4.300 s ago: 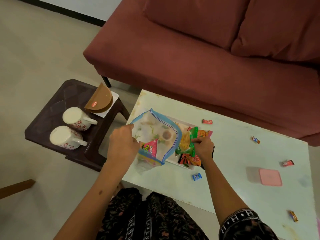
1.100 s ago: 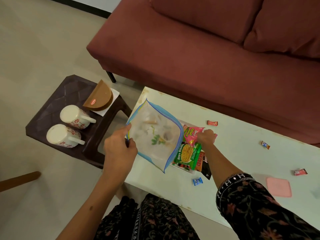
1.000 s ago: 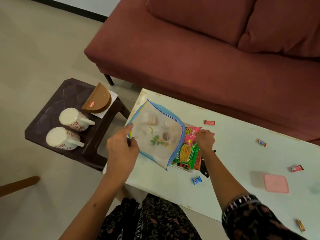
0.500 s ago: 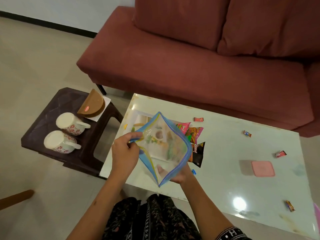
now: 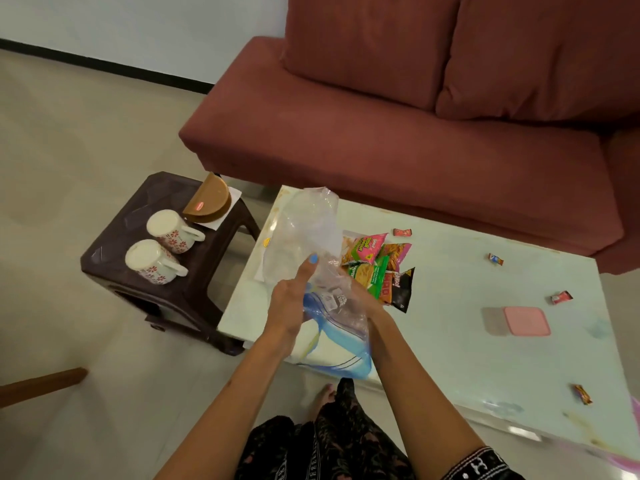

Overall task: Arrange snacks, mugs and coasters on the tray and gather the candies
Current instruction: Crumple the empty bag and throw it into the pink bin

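Note:
Both hands hold an empty clear zip bag (image 5: 306, 230) with a blue rim, above the table's left end. My left hand (image 5: 289, 303) grips its left side. My right hand (image 5: 372, 311) grips it from the right and is largely hidden behind the plastic. Several snack packets (image 5: 379, 268) lie fanned on a white tray (image 5: 347, 233), just right of the bag. Two white flowered mugs (image 5: 169, 230) (image 5: 152, 261) and a brown coaster holder (image 5: 207, 199) sit on the dark stool (image 5: 145, 202) to the left. Wrapped candies lie scattered on the table (image 5: 403, 232) (image 5: 496, 259) (image 5: 561, 297).
A pale glossy coffee table (image 5: 450, 341) carries a pink square lid (image 5: 526, 321) and another candy (image 5: 583, 393) near its right front. A maroon sofa (image 5: 415, 133) stands right behind the table. A wooden leg (image 5: 41, 382) juts in at lower left.
My right hand left the snack packets and took hold of the bag. The bag, flat and spread before, now stands crumpled between both hands. The snack packets stay on the tray.

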`<control>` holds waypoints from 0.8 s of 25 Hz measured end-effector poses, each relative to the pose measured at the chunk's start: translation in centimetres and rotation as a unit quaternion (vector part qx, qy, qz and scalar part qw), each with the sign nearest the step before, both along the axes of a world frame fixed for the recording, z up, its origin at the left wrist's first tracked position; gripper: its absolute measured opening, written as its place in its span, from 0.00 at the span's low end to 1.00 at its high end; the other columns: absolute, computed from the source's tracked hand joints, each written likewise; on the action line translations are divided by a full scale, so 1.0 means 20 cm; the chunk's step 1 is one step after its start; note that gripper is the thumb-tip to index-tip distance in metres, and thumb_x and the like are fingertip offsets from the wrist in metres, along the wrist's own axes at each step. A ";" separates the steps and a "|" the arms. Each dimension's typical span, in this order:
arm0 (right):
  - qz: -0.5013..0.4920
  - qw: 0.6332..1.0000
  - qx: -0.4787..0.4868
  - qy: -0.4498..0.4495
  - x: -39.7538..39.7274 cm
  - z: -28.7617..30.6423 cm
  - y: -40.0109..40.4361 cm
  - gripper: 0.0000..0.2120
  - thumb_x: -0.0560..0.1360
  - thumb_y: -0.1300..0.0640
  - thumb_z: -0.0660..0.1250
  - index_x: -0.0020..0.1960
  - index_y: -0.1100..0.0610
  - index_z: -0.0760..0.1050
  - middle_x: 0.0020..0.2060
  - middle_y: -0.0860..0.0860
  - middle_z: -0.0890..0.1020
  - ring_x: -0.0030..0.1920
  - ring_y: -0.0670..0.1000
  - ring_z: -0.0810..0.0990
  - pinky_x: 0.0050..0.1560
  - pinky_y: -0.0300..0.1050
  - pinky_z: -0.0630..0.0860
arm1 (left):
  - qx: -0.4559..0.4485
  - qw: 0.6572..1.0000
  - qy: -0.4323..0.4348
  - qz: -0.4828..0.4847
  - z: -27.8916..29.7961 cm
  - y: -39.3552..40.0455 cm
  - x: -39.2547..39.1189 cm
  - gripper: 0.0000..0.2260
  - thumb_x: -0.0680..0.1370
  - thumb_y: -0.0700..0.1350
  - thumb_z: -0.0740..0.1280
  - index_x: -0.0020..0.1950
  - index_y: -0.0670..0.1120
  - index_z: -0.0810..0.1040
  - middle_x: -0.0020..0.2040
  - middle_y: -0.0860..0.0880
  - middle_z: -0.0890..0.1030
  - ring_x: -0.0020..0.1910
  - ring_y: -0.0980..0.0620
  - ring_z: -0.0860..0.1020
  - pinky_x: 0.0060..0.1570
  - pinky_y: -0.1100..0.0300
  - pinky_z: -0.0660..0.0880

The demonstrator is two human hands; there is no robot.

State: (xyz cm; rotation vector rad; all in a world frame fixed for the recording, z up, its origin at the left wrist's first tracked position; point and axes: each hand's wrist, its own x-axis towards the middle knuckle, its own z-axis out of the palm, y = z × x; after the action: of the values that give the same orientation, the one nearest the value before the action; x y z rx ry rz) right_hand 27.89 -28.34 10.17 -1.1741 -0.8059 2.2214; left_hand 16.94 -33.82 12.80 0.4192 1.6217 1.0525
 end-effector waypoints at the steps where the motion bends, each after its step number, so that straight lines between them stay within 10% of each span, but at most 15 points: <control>1: 0.015 1.000 0.020 0.006 0.00 0.03 -0.04 0.13 0.79 0.67 0.54 0.56 0.63 0.76 0.46 0.54 0.83 0.41 0.49 0.82 0.34 0.35 0.80 | 0.003 0.999 -0.036 0.010 0.02 -0.04 0.02 0.24 0.58 0.70 0.69 0.33 0.48 0.80 0.39 0.41 0.79 0.40 0.47 0.79 0.46 0.50 0.78; 4: 0.082 0.989 0.115 -0.053 0.06 0.03 -0.23 0.25 0.73 0.77 0.53 0.33 0.57 0.82 0.27 0.49 0.83 0.28 0.44 0.81 0.30 0.36 0.77 | 0.017 0.989 -0.119 0.087 0.01 -0.18 0.08 0.42 0.57 0.63 0.75 0.66 0.50 0.66 0.57 0.42 0.77 0.55 0.39 0.78 0.51 0.39 0.77; 9: 0.055 0.935 0.236 -0.261 0.14 -0.03 -0.53 0.06 0.72 0.71 0.61 0.44 0.72 0.76 0.39 0.67 0.78 0.39 0.50 0.74 0.38 0.43 0.71 | 0.044 0.990 -0.082 0.111 -0.07 -0.46 0.17 0.24 0.71 0.35 0.62 0.63 0.55 0.73 0.48 0.49 0.81 0.45 0.48 0.80 0.41 0.53 0.80; 13: 0.130 0.940 -0.016 -0.314 0.32 -0.11 -0.79 0.29 0.74 0.39 0.62 0.67 0.56 0.63 0.59 0.56 0.76 0.53 0.56 0.79 0.47 0.50 0.77 | 0.059 0.988 -0.011 0.145 -0.13 -0.64 0.30 0.17 0.71 0.31 0.58 0.50 0.45 0.81 0.45 0.47 0.82 0.43 0.50 0.80 0.45 0.57 0.78; 15: 0.154 0.954 -0.160 -0.201 0.42 -0.13 -0.90 0.34 0.72 0.32 0.58 0.66 0.56 0.67 0.51 0.58 0.82 0.46 0.58 0.84 0.41 0.48 0.81 | 0.074 0.989 0.004 0.130 -0.16 -0.72 0.38 0.13 0.72 0.33 0.61 0.49 0.45 0.81 0.44 0.49 0.83 0.44 0.52 0.80 0.43 0.63 0.79; 20: -0.037 0.978 -0.186 -0.088 0.70 -0.06 -0.99 0.12 0.79 0.59 0.60 0.61 0.62 0.70 0.42 0.60 0.80 0.31 0.52 0.84 0.24 0.36 0.77 | 0.149 0.977 0.148 -0.034 -0.15 -0.84 0.58 0.14 0.70 0.30 0.63 0.52 0.41 0.80 0.52 0.44 0.81 0.51 0.50 0.79 0.46 0.70 0.74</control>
State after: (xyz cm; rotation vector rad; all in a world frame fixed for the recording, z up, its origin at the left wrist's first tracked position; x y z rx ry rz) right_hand 41.94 -48.10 8.99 -1.5651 -0.4094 2.2917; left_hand 28.57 -50.62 9.76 0.8600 1.6968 1.2293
